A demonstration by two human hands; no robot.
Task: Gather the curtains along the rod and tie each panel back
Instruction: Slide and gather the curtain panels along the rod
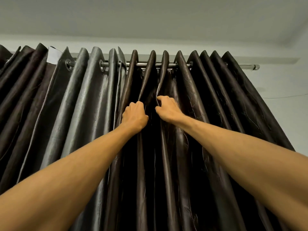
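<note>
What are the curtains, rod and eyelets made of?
Curtains: probably synthetic satin or faux silk; glossy sheen along folds, faint stitched lines. Rod: polished metal, bright reflections. Eyelets: grey rings, metal or plastic; cannot tell.

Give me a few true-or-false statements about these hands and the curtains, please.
1. The left hand and the right hand each grip dark brown curtain fabric. True.
2. The curtain rod is wooden. False: it is shiny metal.
3. The panels are tied back. False: they hang spread along the rod, and no tie shows.
4. The rod's right end sticks out bare past the last fold. True.
5. A metal eyelet threads the grey curtain onto the rod. True.
</note>
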